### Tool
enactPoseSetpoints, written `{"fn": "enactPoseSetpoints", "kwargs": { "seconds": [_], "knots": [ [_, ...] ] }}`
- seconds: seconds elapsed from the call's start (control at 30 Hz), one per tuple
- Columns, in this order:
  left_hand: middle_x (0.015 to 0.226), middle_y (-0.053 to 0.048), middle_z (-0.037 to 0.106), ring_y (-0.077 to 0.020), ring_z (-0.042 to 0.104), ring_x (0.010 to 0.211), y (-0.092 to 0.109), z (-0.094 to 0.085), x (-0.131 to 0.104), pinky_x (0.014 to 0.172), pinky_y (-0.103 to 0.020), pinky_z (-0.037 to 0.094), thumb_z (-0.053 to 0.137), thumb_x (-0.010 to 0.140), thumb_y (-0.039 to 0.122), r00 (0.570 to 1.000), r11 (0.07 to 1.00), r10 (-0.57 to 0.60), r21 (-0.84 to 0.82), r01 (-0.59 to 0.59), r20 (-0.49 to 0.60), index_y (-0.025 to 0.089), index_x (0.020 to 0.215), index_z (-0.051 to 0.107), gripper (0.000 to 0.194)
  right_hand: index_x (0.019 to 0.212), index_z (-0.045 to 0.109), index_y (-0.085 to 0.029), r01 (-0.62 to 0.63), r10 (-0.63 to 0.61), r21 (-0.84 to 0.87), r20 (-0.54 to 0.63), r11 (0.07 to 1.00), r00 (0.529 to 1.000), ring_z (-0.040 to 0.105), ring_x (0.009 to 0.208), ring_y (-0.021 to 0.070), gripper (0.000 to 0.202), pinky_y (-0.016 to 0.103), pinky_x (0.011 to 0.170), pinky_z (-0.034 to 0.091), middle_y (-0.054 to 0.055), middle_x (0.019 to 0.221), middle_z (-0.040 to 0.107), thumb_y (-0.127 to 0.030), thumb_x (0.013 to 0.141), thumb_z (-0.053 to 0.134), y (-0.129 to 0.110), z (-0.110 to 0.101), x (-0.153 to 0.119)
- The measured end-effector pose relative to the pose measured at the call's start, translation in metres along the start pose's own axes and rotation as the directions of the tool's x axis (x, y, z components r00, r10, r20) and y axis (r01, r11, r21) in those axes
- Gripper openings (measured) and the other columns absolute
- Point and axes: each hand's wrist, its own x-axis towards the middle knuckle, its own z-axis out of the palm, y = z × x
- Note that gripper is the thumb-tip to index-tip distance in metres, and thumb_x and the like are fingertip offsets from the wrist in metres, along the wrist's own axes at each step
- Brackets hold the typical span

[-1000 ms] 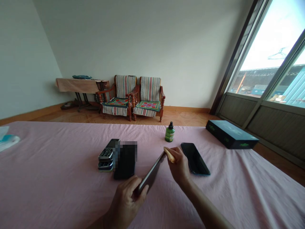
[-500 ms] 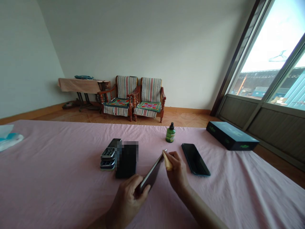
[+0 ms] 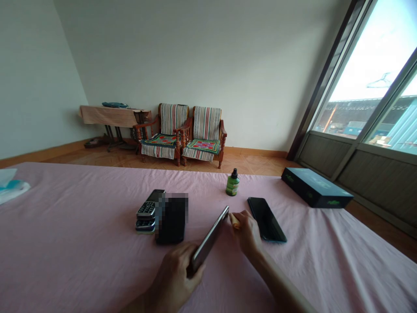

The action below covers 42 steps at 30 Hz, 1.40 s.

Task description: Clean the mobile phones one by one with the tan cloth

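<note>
My left hand (image 3: pixel 177 271) grips the lower end of a thin dark tablet-like device (image 3: pixel 211 238), which is tilted on edge with its narrow side facing up. Beside the device's upper end, my right hand (image 3: pixel 248 232) is closed on a small yellowish cloth (image 3: pixel 234 221). A black smartphone (image 3: pixel 267 219) lies face up just right of that hand. Left of the device are a black flat item (image 3: pixel 172 221), partly blurred out, and keypad phones (image 3: pixel 148 210) close together. Behind my hands stands a small green bottle (image 3: pixel 232 183) with a black cap.
A dark box (image 3: pixel 316 187) lies at the right rear of the pink-covered surface (image 3: pixel 81 243). At its far left edge is a white and blue packet (image 3: pixel 14 191). Beyond stand two wooden chairs (image 3: pixel 202 145) and a covered side table (image 3: pixel 107 115).
My right hand and the cloth have moved slightly right and down, near the device's upper end. The device has turned more edge-on in my left hand.
</note>
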Motion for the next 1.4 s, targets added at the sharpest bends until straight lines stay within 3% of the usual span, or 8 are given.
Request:
{"fn": "enactPoseSetpoints", "kwargs": {
  "seconds": [0.13, 0.33, 0.47, 0.6, 0.8, 1.0, 1.17, 1.4],
  "knots": [
    [0.068, 0.001, 0.058, -0.0154, 0.058, 0.062, -0.001, -0.002, 0.002, 0.059, -0.023, 0.044, 0.056, 0.082, 0.010, 0.998, 1.000, 0.009, 0.006, -0.009, -0.057, 0.019, 0.073, 0.057, 0.013, 0.115, 0.066, -0.013, 0.029, -0.020, 0.070, -0.131, 0.997, 0.991, 0.058, 0.072, 0.0177, 0.039, 0.026, 0.064, 0.043, 0.007, 0.084, 0.060, -0.012, 0.080, 0.048, -0.003, -0.012, 0.004],
    [0.075, -0.003, 0.056, -0.0143, 0.058, 0.066, 0.008, -0.014, 0.002, 0.061, -0.022, 0.047, 0.054, 0.088, 0.010, 0.950, 0.984, 0.151, -0.053, -0.171, -0.274, 0.015, 0.093, 0.062, 0.011, 0.098, 0.074, -0.017, 0.105, -0.075, 0.269, -0.119, 0.957, 0.990, 0.060, 0.070, 0.0149, 0.030, 0.022, 0.060, 0.045, 0.005, 0.082, 0.061, -0.012, 0.081, 0.049, -0.029, -0.016, -0.009],
    [0.080, -0.004, 0.057, -0.0145, 0.059, 0.069, 0.013, -0.016, 0.006, 0.060, -0.021, 0.049, 0.060, 0.085, 0.008, 0.919, 0.963, 0.217, -0.079, -0.256, -0.330, 0.015, 0.104, 0.063, 0.021, 0.104, 0.072, -0.018, 0.157, -0.132, 0.378, -0.093, 0.912, 0.987, 0.061, 0.072, 0.0150, 0.037, 0.022, 0.060, 0.048, 0.005, 0.082, 0.060, -0.006, 0.079, 0.049, -0.058, -0.021, -0.027],
    [0.077, -0.002, 0.055, -0.0111, 0.055, 0.061, 0.014, -0.017, 0.018, 0.051, -0.018, 0.044, 0.063, 0.084, 0.008, 0.923, 0.968, 0.167, -0.119, -0.220, -0.345, 0.016, 0.102, 0.065, 0.019, 0.116, 0.066, -0.021, 0.269, -0.209, 0.436, -0.180, 0.859, 0.961, 0.062, 0.075, 0.0154, 0.043, 0.022, 0.060, 0.051, 0.006, 0.087, 0.060, -0.004, 0.082, 0.048, -0.078, -0.039, -0.043],
    [0.075, -0.002, 0.055, -0.0116, 0.055, 0.063, 0.022, -0.016, 0.032, 0.051, -0.018, 0.043, 0.064, 0.084, 0.011, 0.918, 0.959, 0.189, -0.135, -0.249, -0.349, 0.016, 0.098, 0.068, 0.016, 0.132, 0.055, -0.026, 0.462, -0.371, 0.252, -0.336, 0.850, 0.866, 0.062, 0.086, 0.0181, 0.052, 0.026, 0.067, 0.054, 0.009, 0.097, 0.058, -0.003, 0.087, 0.045, -0.073, -0.065, -0.052],
    [0.075, -0.002, 0.055, -0.0120, 0.056, 0.062, 0.027, -0.010, 0.031, 0.053, -0.019, 0.045, 0.064, 0.084, 0.014, 0.932, 0.961, 0.154, -0.169, -0.218, -0.328, 0.016, 0.096, 0.069, 0.012, 0.140, 0.045, -0.021, 0.556, -0.497, 0.106, -0.336, 0.824, 0.800, 0.060, 0.083, 0.0208, 0.052, 0.032, 0.069, 0.055, 0.012, 0.096, 0.059, -0.006, 0.090, 0.044, -0.077, -0.056, -0.064],
    [0.075, -0.002, 0.056, -0.0125, 0.058, 0.064, 0.025, -0.012, 0.029, 0.056, -0.020, 0.048, 0.058, 0.088, 0.014, 0.931, 0.950, 0.164, -0.201, -0.238, -0.327, 0.018, 0.100, 0.069, 0.017, 0.141, 0.043, -0.016, 0.645, -0.628, 0.013, -0.210, 0.764, 0.749, 0.063, 0.082, 0.0235, 0.051, 0.035, 0.072, 0.056, 0.013, 0.095, 0.066, -0.009, 0.090, 0.048, -0.092, -0.050, -0.073],
    [0.073, -0.001, 0.055, -0.0113, 0.055, 0.059, 0.028, -0.014, 0.032, 0.047, -0.017, 0.042, 0.064, 0.084, 0.016, 0.942, 0.960, 0.129, -0.199, -0.197, -0.310, 0.017, 0.095, 0.069, 0.012, 0.143, 0.040, -0.020, 0.574, -0.542, 0.044, -0.277, 0.818, 0.794, 0.063, 0.084, 0.0227, 0.054, 0.035, 0.071, 0.056, 0.014, 0.098, 0.063, -0.006, 0.091, 0.041, -0.079, -0.061, -0.067]
  ]
}}
